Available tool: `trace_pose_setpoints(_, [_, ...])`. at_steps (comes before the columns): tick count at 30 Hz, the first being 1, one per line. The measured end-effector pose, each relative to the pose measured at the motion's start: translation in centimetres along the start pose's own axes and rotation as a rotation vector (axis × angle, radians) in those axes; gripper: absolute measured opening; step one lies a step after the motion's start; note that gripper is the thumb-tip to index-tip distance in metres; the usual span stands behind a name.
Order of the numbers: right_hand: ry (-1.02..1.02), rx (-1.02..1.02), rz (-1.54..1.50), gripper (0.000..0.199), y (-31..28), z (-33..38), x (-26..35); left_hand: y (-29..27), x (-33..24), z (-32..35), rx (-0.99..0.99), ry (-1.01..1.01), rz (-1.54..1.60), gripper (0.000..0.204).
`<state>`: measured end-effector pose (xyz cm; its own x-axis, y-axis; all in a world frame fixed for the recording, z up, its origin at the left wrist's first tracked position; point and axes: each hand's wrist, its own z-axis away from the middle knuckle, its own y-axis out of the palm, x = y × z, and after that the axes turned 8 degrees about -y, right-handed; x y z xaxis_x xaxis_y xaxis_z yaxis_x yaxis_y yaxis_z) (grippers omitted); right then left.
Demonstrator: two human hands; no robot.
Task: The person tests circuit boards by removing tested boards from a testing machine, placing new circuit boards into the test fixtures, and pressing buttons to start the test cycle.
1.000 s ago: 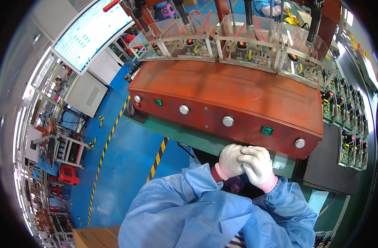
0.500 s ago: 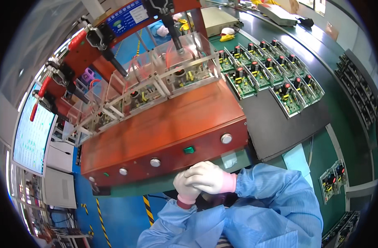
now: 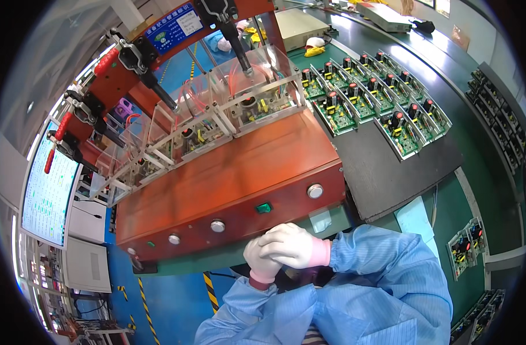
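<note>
Both hands wear white gloves and are clasped together just in front of the red test fixture (image 3: pixel 228 172). My right hand (image 3: pixel 290 244) lies over the left, its fingers closed round it. Beneath it is my left hand (image 3: pixel 260 260), whose fingers are mostly hidden. No object shows in either. Close above them on the fixture's front are a green switch (image 3: pixel 264 207) and a round silver button (image 3: pixel 217 226). Circuit boards (image 3: pixel 257 108) sit behind the fixture's clear covers, under black toggle clamps (image 3: pixel 235 43) that stand upright.
Several green circuit boards (image 3: pixel 343 121) stand in rows on a black mat (image 3: pixel 389 178) at right. More boards (image 3: pixel 465 248) lie at the far right. A monitor (image 3: pixel 47 190) stands at left. Clamps with red handles (image 3: pixel 106 61) jut out on the fixture's left. Light blue paper (image 3: pixel 415 221) lies on the bench.
The whole view has shifted very slightly. My hands stay clasped in the same place before the fixture, and nothing has been picked up or put down.
</note>
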<state>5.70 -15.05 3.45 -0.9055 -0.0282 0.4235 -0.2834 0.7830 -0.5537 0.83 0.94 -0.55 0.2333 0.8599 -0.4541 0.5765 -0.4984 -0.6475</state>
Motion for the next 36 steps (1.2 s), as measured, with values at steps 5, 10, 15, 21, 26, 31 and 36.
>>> trace_pose_setpoints(5, [0.006, -0.010, 0.000, 0.027, -0.2, -0.1, 0.0, 0.0, 0.1, -0.1, 0.018, 0.002, -0.003, 0.014])
trace_pose_setpoints(10, [-0.024, -0.070, -0.063, 0.027, -0.2, -0.8, 0.2, 0.1, 0.4, 0.2, -0.001, 0.019, 0.015, 0.018])
trace_pose_setpoints(15, [0.005, -0.057, -0.082, 0.026, -0.1, -0.3, -0.2, 0.4, -0.4, 0.0, -0.013, -0.019, 0.147, 0.017])
trace_pose_setpoints(21, [0.001, -0.031, -0.075, 0.024, -0.3, -0.9, 0.7, 0.0, -1.2, 0.1, -0.011, -0.110, 0.165, 0.016])
trace_pose_setpoints(26, [0.039, -0.023, -0.048, 0.025, -0.1, -0.9, 0.8, 0.1, -1.2, 0.1, -0.015, -0.115, 0.178, 0.016])
trace_pose_setpoints(31, [0.047, -0.012, -0.033, 0.025, 0.0, -0.8, 0.7, 0.2, -1.3, 0.0, -0.042, -0.096, 0.197, 0.016])
trace_pose_setpoints(36, [0.078, -0.019, -0.032, 0.023, 0.0, -0.7, 0.7, 0.1, -1.4, -0.3, -0.059, -0.070, 0.178, 0.016])
